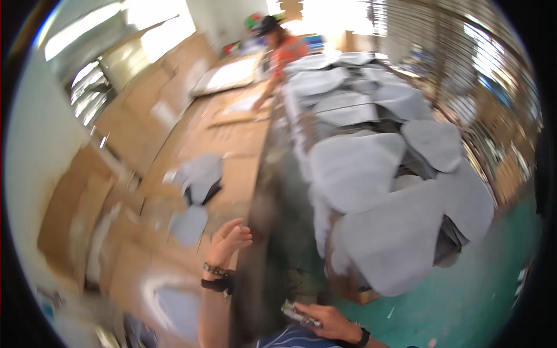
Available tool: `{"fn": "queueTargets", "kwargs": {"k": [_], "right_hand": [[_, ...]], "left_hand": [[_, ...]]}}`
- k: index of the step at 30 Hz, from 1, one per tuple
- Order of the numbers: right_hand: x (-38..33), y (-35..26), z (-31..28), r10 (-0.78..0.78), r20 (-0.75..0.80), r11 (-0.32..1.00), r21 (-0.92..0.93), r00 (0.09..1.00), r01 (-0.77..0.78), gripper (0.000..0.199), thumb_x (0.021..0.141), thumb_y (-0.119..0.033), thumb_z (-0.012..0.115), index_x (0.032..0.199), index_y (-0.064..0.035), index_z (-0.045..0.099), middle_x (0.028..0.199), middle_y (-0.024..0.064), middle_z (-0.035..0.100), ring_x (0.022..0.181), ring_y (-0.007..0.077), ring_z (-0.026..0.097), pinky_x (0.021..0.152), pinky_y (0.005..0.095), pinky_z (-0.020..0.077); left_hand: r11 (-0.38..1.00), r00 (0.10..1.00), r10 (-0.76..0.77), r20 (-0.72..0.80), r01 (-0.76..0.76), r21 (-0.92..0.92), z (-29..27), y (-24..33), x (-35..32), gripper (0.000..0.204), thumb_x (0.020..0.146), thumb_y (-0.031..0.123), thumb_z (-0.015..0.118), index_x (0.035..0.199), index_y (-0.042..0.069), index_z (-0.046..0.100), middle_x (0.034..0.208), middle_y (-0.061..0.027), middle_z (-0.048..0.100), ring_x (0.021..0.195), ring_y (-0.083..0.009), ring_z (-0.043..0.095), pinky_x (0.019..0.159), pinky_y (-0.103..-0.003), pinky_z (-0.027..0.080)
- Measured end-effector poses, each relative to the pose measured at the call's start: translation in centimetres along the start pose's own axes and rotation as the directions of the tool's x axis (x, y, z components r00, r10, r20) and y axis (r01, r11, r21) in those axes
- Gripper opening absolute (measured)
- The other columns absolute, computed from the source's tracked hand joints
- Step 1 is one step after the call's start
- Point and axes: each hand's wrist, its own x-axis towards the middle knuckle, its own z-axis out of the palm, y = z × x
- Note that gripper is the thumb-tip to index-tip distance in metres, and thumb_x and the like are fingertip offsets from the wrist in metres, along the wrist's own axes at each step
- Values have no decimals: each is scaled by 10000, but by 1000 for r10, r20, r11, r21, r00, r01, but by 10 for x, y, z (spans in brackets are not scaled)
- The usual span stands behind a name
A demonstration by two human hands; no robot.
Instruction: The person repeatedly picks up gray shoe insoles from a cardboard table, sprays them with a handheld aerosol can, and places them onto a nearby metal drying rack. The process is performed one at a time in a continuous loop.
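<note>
My left hand (230, 239) is raised over the right edge of the cardboard-covered bench, fingers loosely stretched and nothing in them. Two dark bands circle its wrist. Low in the view, close to my striped clothing, my right hand (329, 322) is closed round a small silvery hand tool (300, 315) with a greenish tip. Blur hides what kind of tool it is. Nearest to my left hand on the bench lie a rounded grey piece (189, 225) and, beyond it, more grey pieces (200, 174) with a dark underside.
To the right, a long row of large grey cut sheets (386, 232) is stacked in overlapping piles. A person in orange (285, 55) leans over the far end of the cardboard-covered bench (235, 180). Cardboard sheets (136, 110) lean along the left wall. Green floor (400, 316) shows at lower right.
</note>
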Motion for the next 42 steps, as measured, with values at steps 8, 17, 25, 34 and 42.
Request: {"fn": "queueTargets", "kwargs": {"k": [8, 17, 25, 34, 42], "right_hand": [[54, -108, 51, -85, 315, 995, -31, 945, 100, 521, 804, -24, 791, 1303, 27, 651, 956, 194, 707, 795, 310, 693, 744, 342, 534], [96, -136, 140, -185, 522, 950, -120, 833, 287, 628, 775, 68, 768, 1377, 9, 600, 928, 189, 686, 783, 323, 697, 704, 344, 540], [106, -170, 188, -153, 484, 948, -175, 862, 266, 632, 767, 77, 755, 1377, 17, 600, 954, 191, 704, 780, 321, 696, 709, 344, 541], [105, -175, 224, -182, 470, 937, -183, 864, 297, 641, 758, 90, 741, 1379, 12, 604, 896, 172, 678, 721, 314, 665, 670, 340, 522], [96, -171, 194, -115, 371, 938, -266, 921, 224, 535, 820, 19, 755, 1338, 43, 621, 954, 185, 711, 766, 279, 690, 712, 330, 537]], "left_hand": [[787, 583, -593, -555, 567, -245, -199, -341, -274, 227, 999, 299, 657, 1072, 85, 673, 895, -24, 677, 741, -139, 629, 647, -320, 558], [372, 90, -927, -363, 327, -869, -164, -525, -498, 304, 991, 287, 607, 1220, 89, 639, 1065, -128, 713, 914, -328, 697, 776, -537, 571], [495, 98, -869, -485, 131, -859, -199, -555, -512, 293, 961, 214, 639, 1207, 56, 661, 890, -101, 713, 705, -261, 682, 624, -442, 570], [655, 238, -752, -615, 383, -652, -262, -494, -451, 317, 968, 197, 652, 1258, 69, 647, 972, -95, 734, 763, -228, 713, 655, -436, 607], [598, 172, -798, -577, 348, -722, -232, -501, -455, 348, 951, 214, 658, 1264, 59, 655, 941, -86, 730, 764, -230, 715, 675, -436, 607]]}}
